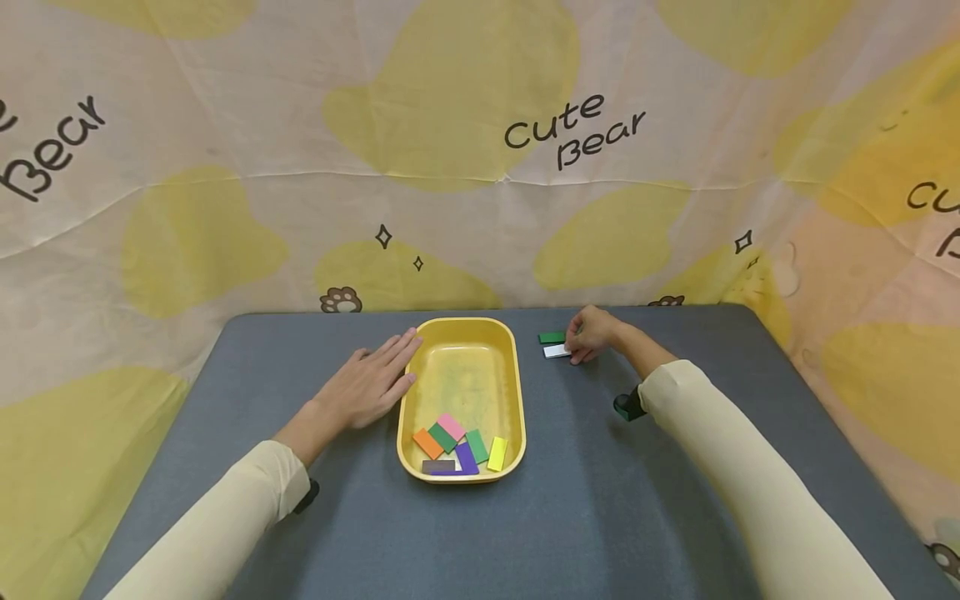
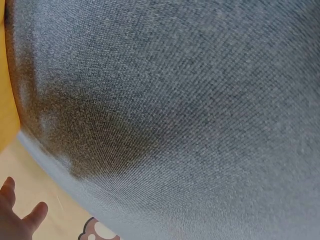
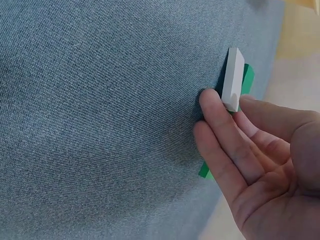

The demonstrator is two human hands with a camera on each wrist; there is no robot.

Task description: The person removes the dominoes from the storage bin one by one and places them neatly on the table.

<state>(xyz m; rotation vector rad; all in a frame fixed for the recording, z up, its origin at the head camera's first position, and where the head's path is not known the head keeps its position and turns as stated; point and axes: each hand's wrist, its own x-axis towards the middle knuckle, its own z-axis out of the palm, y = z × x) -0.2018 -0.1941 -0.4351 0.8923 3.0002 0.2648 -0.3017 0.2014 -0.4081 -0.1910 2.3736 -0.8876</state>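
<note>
My left hand [image 1: 367, 387] reaches over the left side of a yellow tray [image 1: 519, 392], fingers extended at its rim. At the edge of the left wrist view, part of that hand [image 2: 17, 217] shows beside the tray's yellow wall [image 2: 7, 95]. Right of the tray, my right hand [image 1: 592, 332] pinches the near end of a white block [image 1: 555, 352]; in the right wrist view the thumb and fingertips meet at that white block [image 3: 232, 80]. A green block [image 1: 551, 337] lies just behind it. More green [image 3: 204, 170] peeks out beyond the fingers, partly hidden.
Several coloured blocks lie in the tray's near end, among them orange [image 1: 428, 443], pink [image 1: 451, 427], purple [image 1: 467, 457] and yellow [image 1: 497, 454]. A grey cloth-covered table [image 1: 480, 542] carries everything. Behind its far edge hangs a patterned cloth [image 1: 450, 125].
</note>
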